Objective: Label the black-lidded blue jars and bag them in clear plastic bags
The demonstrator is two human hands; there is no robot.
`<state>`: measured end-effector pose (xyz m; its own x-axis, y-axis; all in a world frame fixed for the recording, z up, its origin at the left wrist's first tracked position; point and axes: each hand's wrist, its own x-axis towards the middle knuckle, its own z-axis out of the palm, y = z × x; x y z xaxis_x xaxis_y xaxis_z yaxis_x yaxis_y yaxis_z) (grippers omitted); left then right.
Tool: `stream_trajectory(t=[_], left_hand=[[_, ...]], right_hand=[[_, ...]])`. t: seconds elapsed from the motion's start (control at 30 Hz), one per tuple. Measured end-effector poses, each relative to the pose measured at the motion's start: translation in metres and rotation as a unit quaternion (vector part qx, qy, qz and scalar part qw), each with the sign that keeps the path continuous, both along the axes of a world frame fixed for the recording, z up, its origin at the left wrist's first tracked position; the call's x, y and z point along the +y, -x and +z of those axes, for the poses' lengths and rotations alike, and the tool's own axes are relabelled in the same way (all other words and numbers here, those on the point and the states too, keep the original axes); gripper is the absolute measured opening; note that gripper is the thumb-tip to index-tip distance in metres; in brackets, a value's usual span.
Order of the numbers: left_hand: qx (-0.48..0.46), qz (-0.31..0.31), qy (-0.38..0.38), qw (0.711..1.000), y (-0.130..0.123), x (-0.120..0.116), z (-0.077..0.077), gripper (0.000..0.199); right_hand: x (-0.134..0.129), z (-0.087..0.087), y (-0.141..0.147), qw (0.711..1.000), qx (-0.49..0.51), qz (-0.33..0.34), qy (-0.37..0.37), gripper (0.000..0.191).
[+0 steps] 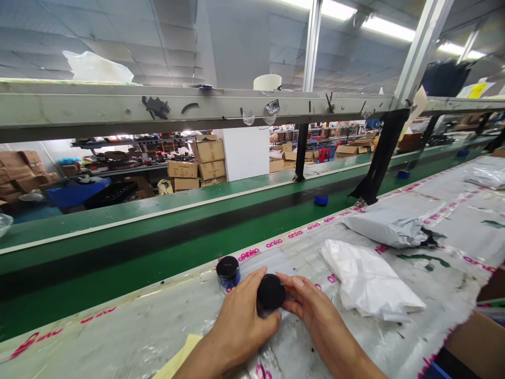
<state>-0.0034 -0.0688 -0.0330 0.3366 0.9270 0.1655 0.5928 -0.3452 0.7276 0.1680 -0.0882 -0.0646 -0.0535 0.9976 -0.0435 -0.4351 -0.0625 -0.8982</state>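
The left hand (240, 322) and the right hand (320, 311) are both bare and rest on the bench top, closed in a narrow grip around a black-capped jar (271, 291). The fingers of each hand press against the jar from opposite sides. Its round, matte cap faces upward, and the hands and cap hide most of the body below.

A second jar (228, 273) stands upright just beside the left hand's fingers. It has a round black cap and a clear cylindrical wall with blue showing through it.

The bench top is covered by a translucent, creased plastic sheet (347, 337) printed with repeated pink lettering. To the right of the hands lies a folded white plastic bag (366, 281), its surface soft and crumpled. Farther along is a grey plastic mailer (384, 226), which is puffed and creased. A yellow paper sheet (177, 358) lies at the near edge, beneath the left forearm.

Beyond the sheet runs a green conveyor belt (158, 247), with a small blue cylindrical object (321, 200) on it. A cardboard box (477, 342) stands at the lower right.
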Motion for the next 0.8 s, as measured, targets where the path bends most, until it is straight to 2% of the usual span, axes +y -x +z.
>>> stream_trajectory(t=[0.07, 0.2, 0.57, 0.8], left_hand=[[0.000, -0.009, -0.003, 1.000, 0.000, 0.001, -0.001, 0.073], [-0.029, 0.015, -0.010, 0.999, -0.003, 0.003, -0.004, 0.058], [-0.034, 0.038, -0.002, 0.999, -0.009, 0.003, -0.005, 0.060], [-0.018, 0.081, 0.058, 0.995, -0.009, 0.002, -0.009, 0.093]], right_hand=[[0.000, -0.002, 0.001, 1.000, 0.003, -0.005, 0.000, 0.046], [-0.002, -0.006, 0.003, 1.000, 0.004, -0.022, 0.007, 0.047], [0.001, -0.021, 0.003, 0.999, -0.027, -0.024, -0.025, 0.036], [0.000, -0.023, 0.001, 0.999, -0.031, -0.012, -0.036, 0.038]])
